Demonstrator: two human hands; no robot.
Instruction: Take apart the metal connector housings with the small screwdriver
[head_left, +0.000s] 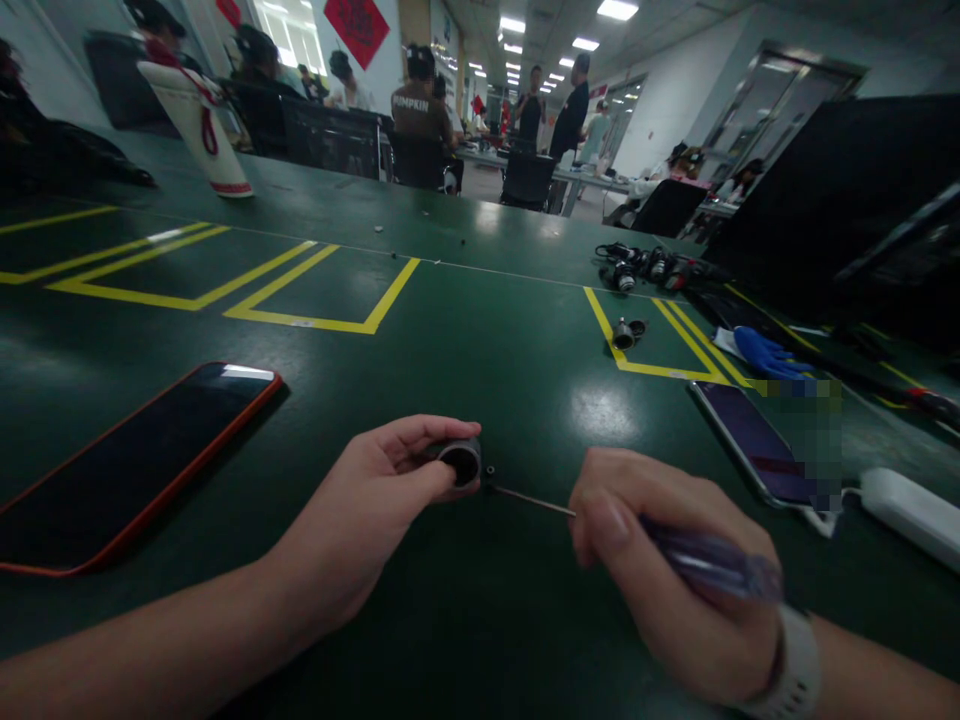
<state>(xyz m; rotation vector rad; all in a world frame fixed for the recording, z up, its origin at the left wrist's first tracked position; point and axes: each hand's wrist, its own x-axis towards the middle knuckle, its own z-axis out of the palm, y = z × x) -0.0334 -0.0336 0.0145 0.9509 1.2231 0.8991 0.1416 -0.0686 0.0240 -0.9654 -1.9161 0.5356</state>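
My left hand [390, 475] grips a short, hollow grey metal part [469, 487] between thumb and fingers, its round opening turned toward me. In my right hand [660, 550] is a screwdriver [694, 562] with a clear purplish handle; its thin shaft points left. The screwdriver's tip is close to the right side of the metal part, beside a tiny dark ring-like piece [490, 470]. Whether the tip touches that piece I cannot tell.
A phone in an orange case [135, 460] lies left, another phone [754, 440] right, by a white power strip [911, 515]. Beyond are a similar metal part [626, 334], dark metal parts [637, 268], a blue glove [765, 352] and a white vase-like holder [199, 130]. Yellow tape marks the green table [480, 350].
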